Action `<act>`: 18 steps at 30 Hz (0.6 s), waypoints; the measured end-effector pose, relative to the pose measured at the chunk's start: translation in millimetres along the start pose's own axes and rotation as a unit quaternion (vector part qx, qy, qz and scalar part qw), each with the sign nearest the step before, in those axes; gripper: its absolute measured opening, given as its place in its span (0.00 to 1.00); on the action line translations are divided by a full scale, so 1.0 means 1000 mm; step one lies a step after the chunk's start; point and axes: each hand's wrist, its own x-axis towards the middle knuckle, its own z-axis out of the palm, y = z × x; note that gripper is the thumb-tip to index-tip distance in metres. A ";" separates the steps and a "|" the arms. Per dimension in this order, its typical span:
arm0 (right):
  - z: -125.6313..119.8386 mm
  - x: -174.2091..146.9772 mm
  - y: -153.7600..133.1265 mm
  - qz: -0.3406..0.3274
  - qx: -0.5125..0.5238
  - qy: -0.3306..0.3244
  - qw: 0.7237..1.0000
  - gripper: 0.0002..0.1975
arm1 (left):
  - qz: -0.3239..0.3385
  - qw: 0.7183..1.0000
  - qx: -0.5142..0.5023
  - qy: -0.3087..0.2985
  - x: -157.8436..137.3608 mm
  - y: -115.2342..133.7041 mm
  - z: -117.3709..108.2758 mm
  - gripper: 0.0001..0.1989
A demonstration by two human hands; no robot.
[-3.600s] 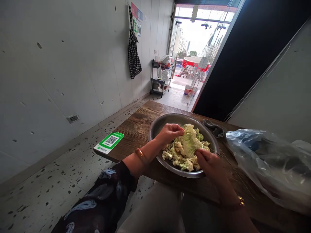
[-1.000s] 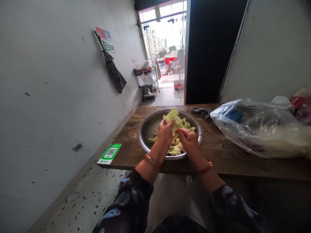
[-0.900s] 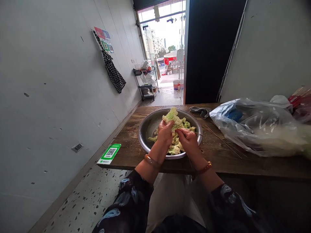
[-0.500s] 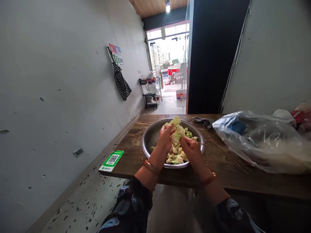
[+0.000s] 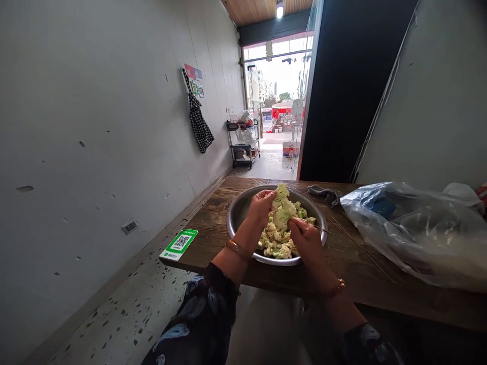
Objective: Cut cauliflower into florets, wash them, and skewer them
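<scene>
Over a wide metal bowl (image 5: 238, 203) on the wooden table, my left hand (image 5: 262, 205) is closed on a pale green-white cauliflower floret (image 5: 281, 192) at the top of a short row. My right hand (image 5: 304, 233) pinches a thin skewer (image 5: 321, 230), whose tail sticks out to the right past the bowl's rim. Another floret (image 5: 284, 212) sits against the right fingertips, below the first one. Loose cauliflower pieces (image 5: 279, 248) fill the right and near part of the bowl beneath both hands.
Several bare skewers (image 5: 365, 248) lie on the table (image 5: 205, 223) right of the bowl. Beyond them rests a large clear plastic bag (image 5: 414, 233). A grey cloth (image 5: 327, 195) lies behind the bowl, and a green QR-code card (image 5: 179, 244) is at the left corner.
The camera view has shifted, so the scene sits further right. My left fingers have come to the upper floret's side, showing more of the florets between my hands; the right hand still pinches the skewer.
</scene>
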 end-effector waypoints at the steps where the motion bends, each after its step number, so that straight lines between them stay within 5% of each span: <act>1: 0.000 -0.001 0.000 -0.002 -0.002 0.000 1.000 0.18 | 0.004 1.000 -0.001 -0.014 0.000 0.000 -0.001 0.19; 18: 0.003 -0.010 0.000 0.013 0.000 0.016 1.000 0.17 | 0.002 0.997 0.019 -0.080 -0.005 0.010 0.002 0.17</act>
